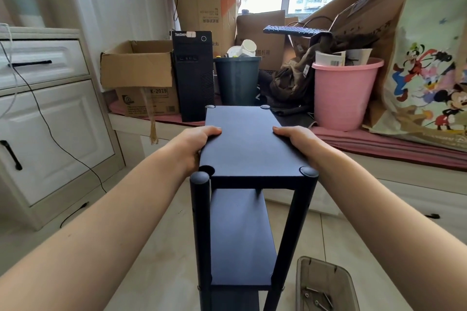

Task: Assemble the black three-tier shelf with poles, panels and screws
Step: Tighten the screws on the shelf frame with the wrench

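Now, from the head camera, we hold the black shelf (242, 184) upright on the tiled floor (161, 247), just near of the cushioned window seat (379, 141). Our left hand (199, 141) grips the left edge of the top panel (247, 141), fingers curled over the upper face. Our right hand (295, 140) grips the right edge the same way. Neither grip is spread; both pinch the panel.

At the near left corner, the pole (201, 222) stands just outside its corner notch, its cap clear of the panel. The near right pole (295, 222) sits in its corner. A middle panel (240, 237) shows below.

A clear tray (326, 285) with screws (317, 298) lies on the floor, near right. Far behind stand a pink bucket (346, 93), a computer tower (194, 73) and cardboard boxes (141, 68).
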{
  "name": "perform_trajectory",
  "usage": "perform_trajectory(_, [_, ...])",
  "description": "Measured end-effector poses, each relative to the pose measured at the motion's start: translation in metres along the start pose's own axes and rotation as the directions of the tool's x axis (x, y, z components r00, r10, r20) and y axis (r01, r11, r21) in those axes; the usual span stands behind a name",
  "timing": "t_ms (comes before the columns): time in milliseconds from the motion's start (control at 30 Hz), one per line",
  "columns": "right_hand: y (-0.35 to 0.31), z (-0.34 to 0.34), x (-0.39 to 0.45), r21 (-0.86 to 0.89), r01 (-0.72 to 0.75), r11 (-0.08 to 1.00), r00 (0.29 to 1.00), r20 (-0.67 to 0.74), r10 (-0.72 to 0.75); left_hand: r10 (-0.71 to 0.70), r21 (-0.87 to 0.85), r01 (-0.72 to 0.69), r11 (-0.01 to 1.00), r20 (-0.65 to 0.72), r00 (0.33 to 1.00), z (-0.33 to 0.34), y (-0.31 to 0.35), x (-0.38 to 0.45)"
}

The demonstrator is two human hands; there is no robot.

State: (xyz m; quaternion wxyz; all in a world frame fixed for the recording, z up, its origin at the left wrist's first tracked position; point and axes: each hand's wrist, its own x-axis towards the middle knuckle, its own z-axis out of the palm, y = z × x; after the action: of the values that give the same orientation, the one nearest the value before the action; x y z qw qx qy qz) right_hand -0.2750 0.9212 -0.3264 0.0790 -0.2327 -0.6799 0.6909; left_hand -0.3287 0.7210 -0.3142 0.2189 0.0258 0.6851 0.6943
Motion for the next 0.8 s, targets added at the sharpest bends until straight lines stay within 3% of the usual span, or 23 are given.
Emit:
perform_trajectory(533, [0.005, -0.001, 0.000, 0.038, -0.004, 0.999, 1.000, 0.019, 0.003, -0.019, -0.017, 0.019, 1.000, -0.001, 1.000, -0.004, -0.008, 0.002])
perform_trajectory(700, [0.004, 0.001, -0.001, 0.020, 0.031, 0.999, 0.998, -0.058, -0.030, 0.001, -0.060, 0.002, 0.998, 0.056, 0.998, -0.014, -0.011, -0.004])
perform_trajectory(800, [0.002, 0.003, 0.000, -0.011, 0.054, 0.998, 0.991, -0.125, -0.055, 0.087, 0.066, -0.091, 0.994, 0.052, 0.995, -0.031, -0.005, -0.015])
